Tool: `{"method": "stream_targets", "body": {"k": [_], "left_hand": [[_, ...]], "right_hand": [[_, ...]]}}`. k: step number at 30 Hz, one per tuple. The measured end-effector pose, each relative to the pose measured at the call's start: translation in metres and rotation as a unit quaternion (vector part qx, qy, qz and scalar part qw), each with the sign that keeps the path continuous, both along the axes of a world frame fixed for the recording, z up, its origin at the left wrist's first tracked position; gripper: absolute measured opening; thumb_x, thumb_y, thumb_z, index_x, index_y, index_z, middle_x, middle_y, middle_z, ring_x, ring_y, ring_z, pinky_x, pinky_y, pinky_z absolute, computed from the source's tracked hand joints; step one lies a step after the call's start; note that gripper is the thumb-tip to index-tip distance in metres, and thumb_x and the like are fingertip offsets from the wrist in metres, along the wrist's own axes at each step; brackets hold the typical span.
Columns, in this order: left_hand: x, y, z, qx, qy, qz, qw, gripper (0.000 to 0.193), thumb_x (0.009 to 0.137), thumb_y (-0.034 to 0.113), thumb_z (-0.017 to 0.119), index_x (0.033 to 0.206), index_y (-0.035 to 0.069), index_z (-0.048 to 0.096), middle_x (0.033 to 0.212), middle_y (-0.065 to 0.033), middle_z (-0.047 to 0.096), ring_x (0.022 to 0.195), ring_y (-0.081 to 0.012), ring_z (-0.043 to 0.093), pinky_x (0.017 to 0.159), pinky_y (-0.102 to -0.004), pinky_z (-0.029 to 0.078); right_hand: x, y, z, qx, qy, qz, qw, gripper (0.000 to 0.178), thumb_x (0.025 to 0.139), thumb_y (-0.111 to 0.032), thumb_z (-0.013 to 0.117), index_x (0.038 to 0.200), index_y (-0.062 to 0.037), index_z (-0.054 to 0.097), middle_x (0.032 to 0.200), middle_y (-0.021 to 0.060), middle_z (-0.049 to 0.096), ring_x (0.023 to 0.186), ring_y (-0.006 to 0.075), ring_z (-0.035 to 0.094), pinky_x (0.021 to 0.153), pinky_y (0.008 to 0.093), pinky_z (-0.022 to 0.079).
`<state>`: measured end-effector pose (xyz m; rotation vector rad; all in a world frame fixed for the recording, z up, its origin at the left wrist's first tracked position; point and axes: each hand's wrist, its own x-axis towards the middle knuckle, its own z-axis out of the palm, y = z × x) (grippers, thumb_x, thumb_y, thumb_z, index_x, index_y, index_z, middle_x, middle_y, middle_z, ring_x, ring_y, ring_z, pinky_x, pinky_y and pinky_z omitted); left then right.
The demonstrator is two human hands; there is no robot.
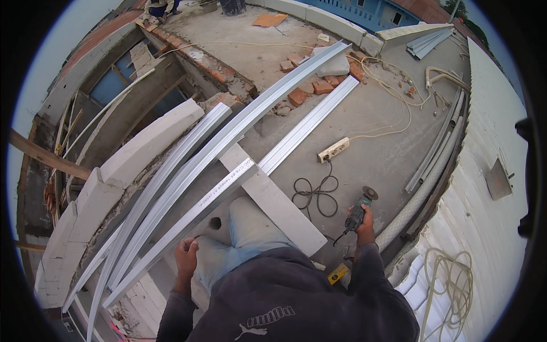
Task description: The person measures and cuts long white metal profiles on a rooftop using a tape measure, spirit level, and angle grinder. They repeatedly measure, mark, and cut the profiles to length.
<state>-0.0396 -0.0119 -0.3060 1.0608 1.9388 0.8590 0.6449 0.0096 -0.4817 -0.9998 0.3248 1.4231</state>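
Observation:
My right hand (365,221) is wrapped around the body of a teal and black angle grinder (357,212), its dark disc pointing up and away from me. The grinder's black cord (315,192) lies looped on the concrete. My left hand (186,256) has its fingers curled together beside my knee; what they hold, if anything, is hidden. Just beyond it runs a silver metal channel (213,195), its near end past my left side. This channel rests across a pale flat slab (279,206). Two more long metal channels (196,157) (165,171) lie alongside it.
A white power strip (333,149) sits ahead of my right hand. Broken bricks (322,86) and a shorter channel (310,122) lie farther off. At left, a block wall (134,142) borders an open drop. Pipes and a hose (427,185) line the right edge. Another person (161,8) crouches far left.

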Motion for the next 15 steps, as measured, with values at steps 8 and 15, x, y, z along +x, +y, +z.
{"method": "stream_targets", "body": {"k": [8,15], "left_hand": [[-0.063,-0.087,-0.028,-0.086,0.115,0.121,0.982,0.032,0.093,0.025,0.074,0.110,-0.003,0.074,0.100,-0.0174,0.079,0.091,-0.0258,0.076,0.084,-0.0383,0.059],[-0.035,-0.082,-0.019,-0.108,0.172,0.109,0.973,0.037,0.092,0.030,0.075,0.114,0.000,0.075,0.108,-0.0187,0.079,0.103,-0.0325,0.077,0.093,-0.0413,0.059]], "right_hand": [[0.016,-0.016,-0.030,-0.068,-0.063,0.007,0.996,0.041,0.100,-0.042,0.065,0.123,-0.0083,0.062,0.108,0.0157,0.073,0.094,0.0330,0.071,0.087,0.0505,0.059],[0.038,-0.030,-0.061,-0.054,-0.095,0.079,0.991,0.048,0.098,-0.041,0.069,0.127,-0.0030,0.064,0.117,0.0158,0.072,0.108,0.0321,0.070,0.093,0.0486,0.057]]}}
